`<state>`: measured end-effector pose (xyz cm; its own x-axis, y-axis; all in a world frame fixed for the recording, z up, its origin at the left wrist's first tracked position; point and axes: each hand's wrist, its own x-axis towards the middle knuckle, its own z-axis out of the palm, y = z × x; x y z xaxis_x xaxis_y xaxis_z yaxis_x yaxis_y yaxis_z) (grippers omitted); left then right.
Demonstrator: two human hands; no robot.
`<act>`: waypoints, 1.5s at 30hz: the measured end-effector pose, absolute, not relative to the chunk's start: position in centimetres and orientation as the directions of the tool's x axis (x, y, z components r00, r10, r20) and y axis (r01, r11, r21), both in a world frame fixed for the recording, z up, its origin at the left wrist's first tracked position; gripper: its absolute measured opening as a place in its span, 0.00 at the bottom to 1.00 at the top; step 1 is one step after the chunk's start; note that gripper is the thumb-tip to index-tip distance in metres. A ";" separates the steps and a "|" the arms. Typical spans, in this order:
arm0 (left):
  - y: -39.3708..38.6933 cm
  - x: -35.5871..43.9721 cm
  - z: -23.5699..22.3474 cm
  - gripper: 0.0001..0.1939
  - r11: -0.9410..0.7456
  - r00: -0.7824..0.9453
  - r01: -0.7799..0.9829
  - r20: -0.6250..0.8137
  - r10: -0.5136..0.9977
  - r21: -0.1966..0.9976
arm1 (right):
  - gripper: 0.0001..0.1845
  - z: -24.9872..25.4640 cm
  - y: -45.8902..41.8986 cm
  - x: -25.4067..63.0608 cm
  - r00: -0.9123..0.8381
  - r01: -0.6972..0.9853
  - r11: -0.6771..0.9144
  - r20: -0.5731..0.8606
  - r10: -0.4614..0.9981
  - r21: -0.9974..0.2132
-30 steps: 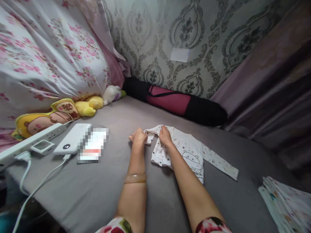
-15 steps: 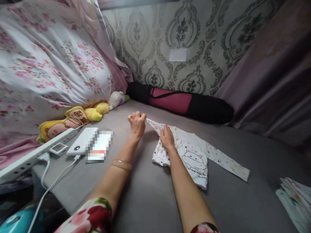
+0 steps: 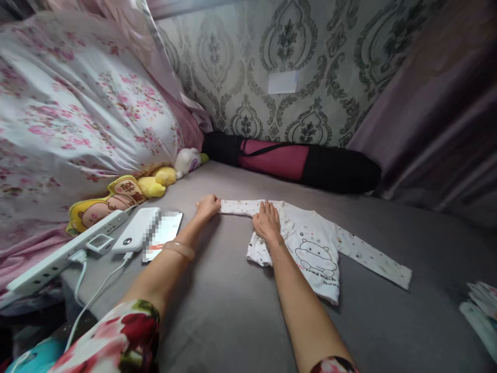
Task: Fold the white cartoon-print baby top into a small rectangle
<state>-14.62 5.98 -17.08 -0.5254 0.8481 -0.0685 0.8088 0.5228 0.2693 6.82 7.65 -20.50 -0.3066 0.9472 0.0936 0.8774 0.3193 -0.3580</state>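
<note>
A small white long-sleeved shirt [image 3: 289, 212], printed with a cartoon animal and lettering, is spread on the grey bed surface [image 3: 229, 311]. My left hand [image 3: 208, 207] is closed around the cuff end of its left-side sleeve [image 3: 237, 207], which stretches straight and low over the sheet. Fingers extended, my right hand [image 3: 267, 223] lies flat on the shirt where that sleeve meets the body. Below it the fabric at the left side is bunched and ruffled. The other sleeve [image 3: 375, 257] slants out to the right, untouched.
A long black and maroon bag [image 3: 272, 160] lies along the wall. Left are a power strip [image 3: 70, 248], a charger [image 3: 100, 242], a white power bank [image 3: 135, 230] with a cable, a phone [image 3: 162, 235] and plush toys [image 3: 155, 184]. Folded cloth [image 3: 479, 316] sits far right.
My left hand has moved left and down with the cuff, and the sleeve has gone from raised and slanting to straight and low. My right hand has flattened on the shirt.
</note>
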 end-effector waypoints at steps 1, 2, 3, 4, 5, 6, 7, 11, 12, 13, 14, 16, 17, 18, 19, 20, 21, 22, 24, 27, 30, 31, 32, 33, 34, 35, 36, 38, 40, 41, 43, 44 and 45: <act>6.6 -14.5 -17.2 0.18 0.550 -0.548 0.787 -0.094 0.831 0.279 | 0.33 -20.5 7.6 6.8 -0.302 0.880 0.314 0.090 0.949 -0.355; 7.2 -14.4 -17.3 0.18 0.566 -0.560 0.774 -0.108 0.821 0.283 | 0.33 -20.4 7.6 6.8 -0.300 0.883 0.311 0.087 0.950 -0.352; 7.6 -14.3 -17.4 0.18 0.575 -0.566 0.764 -0.124 0.815 0.291 | 0.33 -20.4 7.6 6.7 -0.298 0.885 0.308 0.082 0.951 -0.349; 8.0 -14.2 -17.5 0.16 0.582 -0.568 0.753 -0.143 0.810 0.307 | 0.33 -20.3 7.6 6.7 -0.298 0.887 0.306 0.078 0.951 -0.347; 8.2 -14.1 -17.6 0.14 0.584 -0.565 0.744 -0.161 0.809 0.324 | 0.34 -20.3 7.6 6.7 -0.297 0.888 0.305 0.077 0.952 -0.345; 8.4 -14.1 -17.7 0.13 0.582 -0.560 0.739 -0.171 0.811 0.340 | 0.34 -20.3 7.5 6.7 -0.296 0.889 0.304 0.077 0.952 -0.343; 8.5 -14.0 -17.7 0.11 0.580 -0.557 0.734 -0.174 0.812 0.353 | 0.34 -20.2 7.5 6.6 -0.291 0.891 0.299 0.076 0.954 -0.340; 8.5 -13.6 -17.7 0.13 0.556 -0.574 0.737 -0.080 0.815 0.385 | 0.34 -20.3 7.5 6.5 -0.263 0.906 0.272 0.071 0.962 -0.324; 8.4 -13.4 -17.7 0.14 0.540 -0.573 0.742 -0.043 0.818 0.398 | 0.34 -20.4 7.5 6.4 -0.253 0.910 0.262 0.070 0.965 -0.321; 8.3 -13.2 -17.7 0.14 0.522 -0.569 0.749 -0.007 0.822 0.409 | 0.34 -20.4 7.5 6.4 -0.242 0.914 0.252 0.071 0.968 -0.319; 8.2 -13.0 -17.8 0.15 0.504 -0.563 0.759 0.026 0.826 0.412 | 0.34 -20.5 7.5 6.3 -0.232 0.917 0.244 0.075 0.970 -0.317; 7.9 -12.7 -18.0 0.16 0.472 -0.539 0.793 0.080 0.839 0.385 | 0.35 -20.6 7.5 6.2 -0.216 0.920 0.233 0.087 0.973 -0.315; 7.8 -12.7 -18.2 0.17 0.454 -0.517 0.817 0.103 0.850 0.355 | 0.35 -20.6 7.5 6.2 -0.213 0.920 0.231 0.091 0.973 -0.316; 7.7 -12.7 -18.3 0.17 0.434 -0.489 0.843 0.117 0.864 0.318 | 0.35 -20.7 7.5 6.2 -0.213 0.919 0.232 0.094 0.972 -0.318; 7.6 -12.7 -18.5 0.17 0.413 -0.459 0.867 0.122 0.880 0.280 | 0.35 -20.7 7.5 6.2 -0.214 0.918 0.233 0.096 0.972 -0.321; 7.5 -12.8 -18.6 0.17 0.396 -0.433 0.885 0.119 0.894 0.246 | 0.35 -20.7 7.5 6.2 -0.215 0.917 0.235 0.096 0.972 -0.324; 7.4 -12.9 -18.7 0.17 0.388 -0.417 0.895 0.104 0.903 0.217 | 0.34 -20.7 7.5 6.2 -0.215 0.915 0.236 0.097 0.972 -0.326; 7.4 -12.9 -18.8 0.17 0.393 -0.414 0.899 0.083 0.907 0.193 | 0.34 -20.7 7.5 6.2 -0.216 0.915 0.236 0.098 0.971 -0.328; 7.5 -12.8 -18.6 0.16 0.428 -0.441 0.893 0.076 0.894 0.140 | 0.35 -20.7 7.5 6.2 -0.219 0.913 0.238 0.096 0.971 -0.331; 7.7 -11.7 -17.9 0.16 0.445 -0.444 0.894 0.226 0.867 0.053 | 0.35 -20.8 7.5 6.2 -0.220 0.912 0.239 0.092 0.971 -0.334; 7.8 -9.6 -17.9 0.17 0.222 -0.222 0.974 0.305 0.926 0.036 | 0.34 -20.8 7.6 6.2 -0.218 0.917 0.236 0.092 0.972 -0.322; 7.8 -8.8 -18.1 0.16 0.088 -0.101 0.994 0.289 0.952 0.058 | 0.34 -20.8 7.5 6.2 -0.220 0.919 0.239 0.095 0.971 -0.314; 7.8 -8.0 -18.6 0.17 -0.054 0.027 0.994 0.262 0.965 0.095 | 0.34 -20.8 7.5 6.3 -0.226 0.920 0.246 0.101 0.969 -0.305; 7.8 -7.4 -19.1 0.18 -0.165 0.127 0.976 0.249 0.960 0.139 | 0.33 -20.8 7.5 6.3 -0.234 0.920 0.256 0.108 0.966 -0.297; 7.8 -6.8 -19.8 0.18 -0.238 0.191 0.954 0.245 0.950 0.179 | 0.32 -20.7 7.5 6.4 -0.244 0.920 0.266 0.111 0.963 -0.288; 7.8 -6.4 -20.4 0.19 -0.279 0.226 0.938 0.244 0.943 0.208 | 0.31 -20.7 7.5 6.4 -0.253 0.920 0.274 0.111 0.961 -0.280; 7.8 -6.2 -21.0 0.19 -0.292 0.236 0.930 0.244 0.940 0.223 | 0.31 -20.7 7.5 6.5 -0.258 0.921 0.278 0.106 0.960 -0.273; 7.8 -6.3 -21.8 0.20 -0.276 0.226 0.936 0.228 0.947 0.217 | 0.30 -20.7 7.5 6.5 -0.257 0.924 0.276 0.103 0.961 -0.264; 7.7 -6.8 -22.1 0.22 -0.233 0.197 0.954 0.192 0.961 0.189 | 0.29 -20.7 7.5 6.5 -0.253 0.926 0.275 0.114 0.961 -0.260; 7.6 -7.2 -22.0 0.23 -0.206 0.176 0.963 0.170 0.970 0.176 | 0.30 -20.8 7.5 6.5 -0.251 0.925 0.276 0.123 0.960 -0.260; 7.4 -8.1 -21.7 0.26 -0.145 0.126 0.977 0.125 0.984 0.156 | 0.30 -20.8 7.5 6.4 -0.247 0.925 0.275 0.135 0.960 -0.261; 7.3 -8.6 -21.5 0.27 -0.113 0.097 0.982 0.107 0.989 0.150 | 0.30 -20.8 7.4 6.4 -0.244 0.926 0.273 0.137 0.960 -0.262; 7.2 -9.2 -21.3 0.27 -0.082 0.069 0.986 0.094 0.993 0.146 | 0.30 -20.7 7.4 6.4 -0.242 0.926 0.271 0.137 0.961 -0.263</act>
